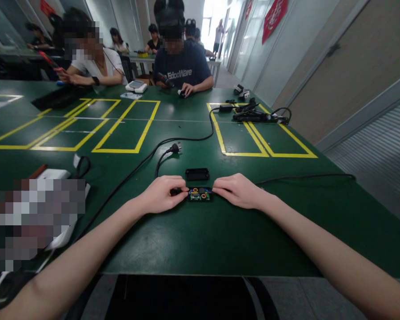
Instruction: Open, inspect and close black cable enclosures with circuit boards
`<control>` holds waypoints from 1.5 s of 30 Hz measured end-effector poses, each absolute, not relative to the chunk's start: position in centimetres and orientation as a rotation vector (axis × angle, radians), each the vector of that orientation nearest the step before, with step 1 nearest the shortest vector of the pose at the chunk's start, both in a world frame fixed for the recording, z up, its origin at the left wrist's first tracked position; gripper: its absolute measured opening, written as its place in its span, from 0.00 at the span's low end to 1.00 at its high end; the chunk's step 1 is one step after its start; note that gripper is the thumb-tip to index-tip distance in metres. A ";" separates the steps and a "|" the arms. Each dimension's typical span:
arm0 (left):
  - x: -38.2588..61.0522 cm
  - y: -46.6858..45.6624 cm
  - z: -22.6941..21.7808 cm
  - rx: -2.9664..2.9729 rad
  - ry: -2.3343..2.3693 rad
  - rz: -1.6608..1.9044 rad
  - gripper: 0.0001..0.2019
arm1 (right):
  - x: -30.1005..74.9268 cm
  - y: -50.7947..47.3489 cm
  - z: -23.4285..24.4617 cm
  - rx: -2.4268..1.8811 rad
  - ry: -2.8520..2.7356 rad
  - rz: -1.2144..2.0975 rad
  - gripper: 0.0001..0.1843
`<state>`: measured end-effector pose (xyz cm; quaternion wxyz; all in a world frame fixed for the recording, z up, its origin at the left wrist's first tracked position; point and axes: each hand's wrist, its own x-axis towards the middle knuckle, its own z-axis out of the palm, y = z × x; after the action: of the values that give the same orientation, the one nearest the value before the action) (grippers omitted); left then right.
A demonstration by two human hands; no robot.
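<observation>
An opened power adapter (199, 194) lies on the green table (193, 240), its circuit board with coils showing inside the black lower shell. My left hand (162, 194) pinches its left end, fingers curled closed. My right hand (237, 190) grips its right end, fingers closed too. The adapter's black lid (197, 174) lies flat just behind it, apart from both hands. A black cable with a two-pin plug (174, 148) runs behind the lid.
Yellow tape rectangles (126, 126) mark the table's middle. A white device (55, 174) and cable lie at the left. More black adapters and cables (258, 116) pile at the far right. Two people sit across the table, working with their own hands.
</observation>
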<state>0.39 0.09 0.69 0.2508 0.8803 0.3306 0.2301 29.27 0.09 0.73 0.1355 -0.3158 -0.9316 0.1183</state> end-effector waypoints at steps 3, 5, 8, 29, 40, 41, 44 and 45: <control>0.5 0.0 0.8 2.459 0.869 0.659 0.09 | 29.0 0.1 0.5 -0.951 -2.692 0.309 0.18; 0.5 0.0 0.8 2.501 0.835 0.665 0.09 | 28.8 0.0 0.5 -0.944 -2.681 0.286 0.18; 0.6 -0.1 0.9 2.512 0.826 0.644 0.09 | 28.6 0.1 0.4 -0.886 -2.662 0.246 0.19; 1.5 -0.7 1.3 2.861 0.855 0.509 0.10 | 28.5 0.8 -0.4 -0.992 -2.561 0.149 0.17; 1.2 -0.2 0.7 2.780 1.048 0.829 0.16 | 29.1 1.5 -1.0 -0.985 -2.409 0.118 0.21; 1.2 -0.1 0.5 2.770 1.065 0.817 0.20 | 29.1 1.5 -1.0 -0.975 -2.431 0.136 0.18; 1.1 0.0 0.0 2.758 1.038 0.691 0.32 | 29.1 1.5 -1.0 -0.955 -2.449 0.202 0.11; 1.1 0.1 -0.2 2.746 1.020 0.654 0.32 | 29.1 1.4 -1.0 -0.945 -2.440 0.222 0.09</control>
<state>1.07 0.05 -0.20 0.0699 0.9127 0.3390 0.2173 29.11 1.43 -1.03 0.2550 -0.3479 -0.8985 0.0817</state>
